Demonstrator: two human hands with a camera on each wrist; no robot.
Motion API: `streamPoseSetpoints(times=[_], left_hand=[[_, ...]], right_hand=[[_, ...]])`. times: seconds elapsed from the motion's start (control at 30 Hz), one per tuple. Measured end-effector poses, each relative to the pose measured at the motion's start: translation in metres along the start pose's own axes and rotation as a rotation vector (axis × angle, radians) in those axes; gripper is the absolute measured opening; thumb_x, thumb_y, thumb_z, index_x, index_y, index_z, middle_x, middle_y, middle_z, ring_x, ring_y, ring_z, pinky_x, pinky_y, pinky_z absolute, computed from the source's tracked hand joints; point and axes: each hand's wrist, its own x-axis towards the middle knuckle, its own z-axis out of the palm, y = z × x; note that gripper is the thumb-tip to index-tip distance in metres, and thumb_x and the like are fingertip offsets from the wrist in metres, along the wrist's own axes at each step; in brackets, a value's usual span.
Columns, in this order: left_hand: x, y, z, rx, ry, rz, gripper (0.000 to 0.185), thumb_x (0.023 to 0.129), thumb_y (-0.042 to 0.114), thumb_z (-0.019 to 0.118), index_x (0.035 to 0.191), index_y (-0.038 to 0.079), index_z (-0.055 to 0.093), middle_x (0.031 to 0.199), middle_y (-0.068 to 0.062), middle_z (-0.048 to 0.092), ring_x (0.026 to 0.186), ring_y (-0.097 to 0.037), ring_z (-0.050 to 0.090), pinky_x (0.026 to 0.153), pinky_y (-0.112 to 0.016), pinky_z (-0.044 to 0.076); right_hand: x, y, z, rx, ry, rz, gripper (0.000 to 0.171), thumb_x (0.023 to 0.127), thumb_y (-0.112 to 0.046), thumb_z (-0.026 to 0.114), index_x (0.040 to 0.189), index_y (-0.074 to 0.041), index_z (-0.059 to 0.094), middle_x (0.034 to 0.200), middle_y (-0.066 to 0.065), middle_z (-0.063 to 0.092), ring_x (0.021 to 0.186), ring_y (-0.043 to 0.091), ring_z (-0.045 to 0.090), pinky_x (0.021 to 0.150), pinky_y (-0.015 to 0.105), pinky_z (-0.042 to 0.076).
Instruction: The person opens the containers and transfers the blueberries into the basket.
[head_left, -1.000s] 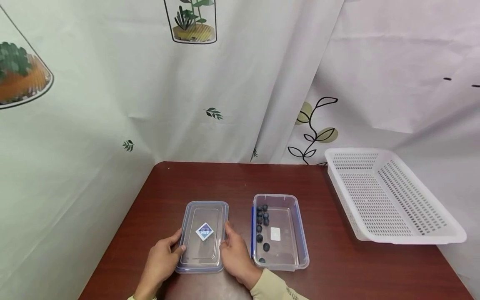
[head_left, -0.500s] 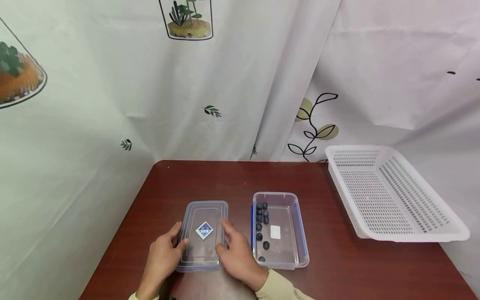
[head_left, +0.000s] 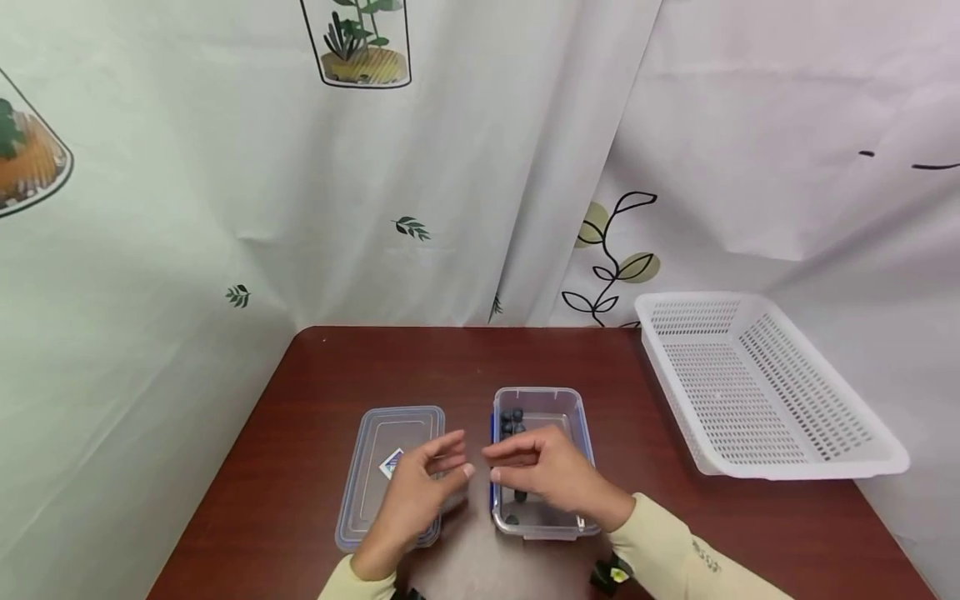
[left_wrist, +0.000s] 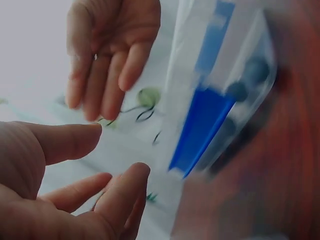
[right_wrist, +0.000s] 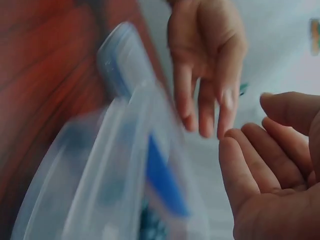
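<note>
While hovering over lid [head_left: 378,475], left hand [head_left: 416,492] grip loose, empty; right hand [head_left: 551,471] likewise, over container [head_left: 577,412].

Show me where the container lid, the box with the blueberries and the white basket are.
container lid [head_left: 371,487]: head view, bare clear panel left of its sticker.
box with the blueberries [head_left: 537,398]: head view, far wall.
white basket [head_left: 757,392]: head view, perforated floor.

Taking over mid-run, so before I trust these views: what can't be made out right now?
- Blueberries in the container: head view, count hidden by the right hand.
- Lid: head view, its label is partly covered by the left hand.
- Both wrist views: motion blur smears the container.
</note>
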Motion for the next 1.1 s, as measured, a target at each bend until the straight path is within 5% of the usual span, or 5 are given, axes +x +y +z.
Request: streamPoseSetpoints(times=[0.17, 0.37, 0.83, 1.1], left_hand=[[0.0, -0.005, 0.017, -0.039, -0.102, -0.028, 0.065, 0.09, 0.009, 0.082, 0.148, -0.005, 0.056, 0.146, -0.027, 0.061, 0.127, -0.042, 0.066, 0.093, -0.035, 0.062], [0.002, -0.008, 0.025, -0.069, -0.174, -0.027, 0.063, 0.089, 0.005, 0.082, 0.147, -0.004, 0.059, 0.136, -0.027, 0.066, 0.123, -0.038, 0.069, 0.089, -0.026, 0.061], [-0.002, -0.012, 0.032, 0.056, -0.174, -0.015, 0.06, 0.087, 0.001, 0.082, 0.143, 0.003, 0.064, 0.124, -0.016, 0.068, 0.109, -0.025, 0.07, 0.081, -0.019, 0.057], [-0.002, -0.011, 0.032, 0.096, -0.171, -0.005, 0.059, 0.086, 0.002, 0.083, 0.143, 0.006, 0.065, 0.124, -0.016, 0.067, 0.112, -0.028, 0.069, 0.083, -0.019, 0.057]], right_hand=[[-0.004, 0.015, -0.021, -0.115, 0.009, 0.051, 0.028, 0.092, -0.005, 0.079, 0.117, 0.007, 0.077, 0.111, 0.024, 0.078, 0.1, 0.018, 0.078, 0.078, 0.018, 0.059], [-0.002, 0.029, -0.029, -0.222, 0.013, 0.062, 0.028, 0.089, -0.005, 0.082, 0.115, 0.005, 0.079, 0.108, 0.021, 0.08, 0.101, 0.033, 0.078, 0.077, 0.02, 0.059], [0.003, 0.044, -0.015, -0.461, 0.026, 0.071, 0.02, 0.074, 0.0, 0.089, 0.094, -0.004, 0.084, 0.086, 0.007, 0.081, 0.076, 0.008, 0.074, 0.065, 0.021, 0.058], [0.006, 0.046, -0.009, -0.465, 0.049, 0.064, 0.017, 0.07, 0.004, 0.087, 0.084, -0.006, 0.082, 0.077, 0.002, 0.078, 0.068, 0.001, 0.065, 0.063, 0.021, 0.055]])
